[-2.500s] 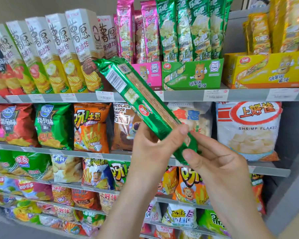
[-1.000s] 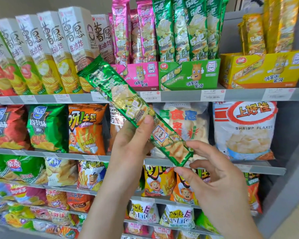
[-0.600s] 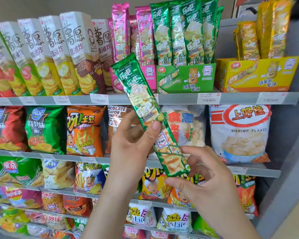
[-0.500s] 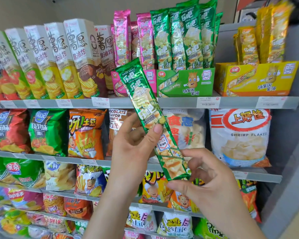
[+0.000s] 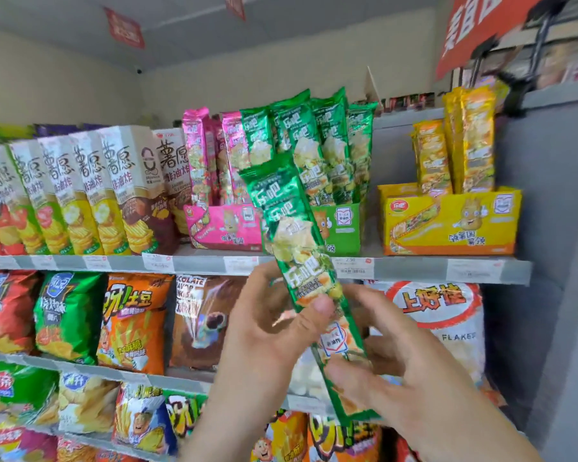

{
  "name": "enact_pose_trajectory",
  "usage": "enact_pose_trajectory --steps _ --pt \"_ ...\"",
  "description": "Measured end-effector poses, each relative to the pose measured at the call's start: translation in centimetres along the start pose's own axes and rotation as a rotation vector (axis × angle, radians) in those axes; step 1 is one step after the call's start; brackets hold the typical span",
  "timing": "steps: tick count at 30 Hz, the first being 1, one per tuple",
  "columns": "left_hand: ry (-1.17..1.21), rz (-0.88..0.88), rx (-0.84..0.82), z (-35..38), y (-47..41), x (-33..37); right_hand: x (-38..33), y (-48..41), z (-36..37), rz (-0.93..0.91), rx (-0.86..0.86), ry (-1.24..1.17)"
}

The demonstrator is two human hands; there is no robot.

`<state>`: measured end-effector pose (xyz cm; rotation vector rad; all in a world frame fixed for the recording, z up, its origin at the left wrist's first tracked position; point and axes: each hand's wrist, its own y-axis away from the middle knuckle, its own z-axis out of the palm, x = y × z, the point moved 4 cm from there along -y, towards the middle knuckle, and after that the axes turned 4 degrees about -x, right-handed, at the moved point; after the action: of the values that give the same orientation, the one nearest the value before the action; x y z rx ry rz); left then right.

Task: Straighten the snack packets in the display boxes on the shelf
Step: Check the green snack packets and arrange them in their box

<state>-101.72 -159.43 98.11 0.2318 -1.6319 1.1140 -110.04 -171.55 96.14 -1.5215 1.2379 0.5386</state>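
A long green snack packet (image 5: 289,235) stands nearly upright in front of the top shelf, its top end overlapping the green display box (image 5: 344,228). My left hand (image 5: 274,331) grips its middle, thumb on the front. My right hand (image 5: 401,371) holds its lower end from behind and the right. Several green packets (image 5: 317,141) stand in the green box. A pink display box (image 5: 224,226) with pink packets (image 5: 197,155) is to its left. A yellow display box (image 5: 447,221) with yellow packets (image 5: 461,141) is to the right.
Tall chip cartons (image 5: 80,191) fill the top shelf's left side. Price tags line the grey shelf edge (image 5: 414,268). Bags of chips (image 5: 134,325) and a shrimp flakes bag (image 5: 444,318) sit on lower shelves. A grey side panel (image 5: 554,261) bounds the right.
The green packet has swung from a slant with its back showing to nearly upright, front outward, and risen towards the green box. Both hands went up with it; the camera tilted upward.
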Motion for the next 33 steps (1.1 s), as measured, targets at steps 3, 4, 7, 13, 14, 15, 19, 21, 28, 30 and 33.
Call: enact_pose_trajectory --steps 3,4,7,13,14,15,19,21,28,30,33 --pt "-0.159 -0.019 -0.013 2.2 -0.9 0.6 -0.4 -0.4 -2.4 -0.099 0.062 0.076" --pt "-0.167 -0.033 -0.017 2.8 -1.3 0.9 -0.6 -0.5 -3.2 -0.135 0.084 0.104" --pt "-0.192 -0.075 -0.085 3.9 -2.9 1.8 -0.9 -1.2 -5.6 -0.196 0.121 0.084" --pt "-0.556 0.28 0.11 3.8 -7.8 7.0 -3.4 -3.8 -11.3 -0.389 0.338 -0.03" --pt "-0.685 0.38 0.194 3.6 -8.9 8.3 -4.3 -4.5 -12.2 -0.427 0.398 -0.031" --pt "-0.83 0.463 0.266 3.5 -10.1 9.4 -5.1 -5.2 -13.1 -0.459 0.462 -0.025" --pt "-1.254 0.518 0.365 3.0 -15.0 11.5 -8.1 -8.8 -15.9 -0.527 0.682 0.11" --pt "-1.306 0.424 0.295 2.9 -16.7 10.9 -8.7 -10.8 -16.6 -0.532 0.759 0.211" --pt "-1.388 0.36 0.191 3.3 -18.1 9.6 -6.1 -17.5 -15.9 -0.235 0.68 0.459" --pt "-1.352 0.362 0.194 3.3 -18.5 9.8 -4.6 -18.6 -14.8 -0.121 0.5 0.558" --pt "-1.319 0.35 0.196 3.2 -19.1 9.9 -2.8 -19.3 -13.8 0.049 0.225 0.673"
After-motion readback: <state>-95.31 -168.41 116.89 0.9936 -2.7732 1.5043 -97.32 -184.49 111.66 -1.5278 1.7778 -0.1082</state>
